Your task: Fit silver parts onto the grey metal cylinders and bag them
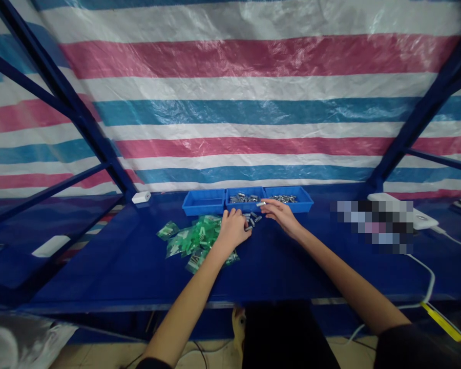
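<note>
My right hand [282,215] pinches a small silvery metal cylinder [260,204] at the front edge of the middle blue bin [246,206]. Curled down on the table, my left hand [234,228] lies at the right edge of a pile of green-and-clear small plastic bags [200,236]. Its fingers are bent, and what they hold, if anything, is hidden. Several loose metal cylinders [255,219] lie between the two hands. Similar metal pieces [244,198] fill part of the middle bin.
The right blue bin [305,206] holds more small metal pieces; the left one [203,209] shows a bare floor. A white adapter [141,197] sits at the back left. White devices [422,219] with cables stand right, partly blurred out. Blue frame posts [411,128] flank the table.
</note>
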`<state>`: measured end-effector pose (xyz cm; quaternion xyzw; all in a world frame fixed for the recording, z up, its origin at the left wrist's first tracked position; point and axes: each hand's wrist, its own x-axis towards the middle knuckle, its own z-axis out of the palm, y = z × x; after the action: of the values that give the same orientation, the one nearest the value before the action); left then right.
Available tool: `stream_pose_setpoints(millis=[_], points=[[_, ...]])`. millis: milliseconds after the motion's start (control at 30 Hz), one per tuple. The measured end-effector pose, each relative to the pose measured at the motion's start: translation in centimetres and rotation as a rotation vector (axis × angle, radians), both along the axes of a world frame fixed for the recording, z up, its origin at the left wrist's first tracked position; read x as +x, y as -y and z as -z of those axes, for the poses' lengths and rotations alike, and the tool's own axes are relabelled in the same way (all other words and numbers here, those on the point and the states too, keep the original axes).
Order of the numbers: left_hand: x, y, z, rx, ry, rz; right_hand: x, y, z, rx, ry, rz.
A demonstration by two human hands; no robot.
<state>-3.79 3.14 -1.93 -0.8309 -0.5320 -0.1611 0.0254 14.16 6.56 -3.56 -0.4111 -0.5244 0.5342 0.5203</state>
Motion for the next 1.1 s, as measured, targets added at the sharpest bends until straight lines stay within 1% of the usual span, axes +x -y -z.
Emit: stream_pose_setpoints(millis=[100, 167, 300, 400, 533, 633, 733, 833, 1000, 1100], points=[[0.0, 0.1, -0.7, -0.027, 0.054, -0.024, -0.1, 0.6, -0.8, 0.063, -0.104, -0.133], [0.1, 0.1, -1.0, -0.016, 0.112, -0.048, -0.1, 0.8, -0.8, 0.063, -0.073, -0.169], [0.2, 0.1, -1.4, 0.049, 0.248, -0.073, -0.2, 0.7, 0.2, -0.07, 0.052, -0.25], [0.5, 0.2, -1.3, 0.074, 0.311, -0.067, -0.5, 0.7, 0.7, -0.129, 0.026, -0.315], [0.9, 0.1, -1.1, 0.093, 0.424, -0.059, -0.8, 1.1, 0.4, -0.168, -0.063, -0.404], [1.1, -0.1, -1.0, 0.112, 0.565, -0.005, -0.9, 1.6, -0.1, -0.176, -0.108, -0.455], [1.1, -0.2, -1.2, 0.123, 0.699, 0.076, -0.9, 1.9, -0.4, -0.154, -0.138, -0.433], [1.1, -0.3, -1.3, 0.127, 0.756, 0.107, -0.8, 2.0, -0.5, -0.136, -0.131, -0.363], [1.1, -0.4, -1.1, 0.123, 0.718, 0.089, -0.8, 1.6, -0.2, -0.124, -0.088, -0.247], [1.0, -0.4, -0.8, 0.111, 0.613, 0.057, -0.7, 1.1, 0.1, -0.104, -0.099, -0.155]])
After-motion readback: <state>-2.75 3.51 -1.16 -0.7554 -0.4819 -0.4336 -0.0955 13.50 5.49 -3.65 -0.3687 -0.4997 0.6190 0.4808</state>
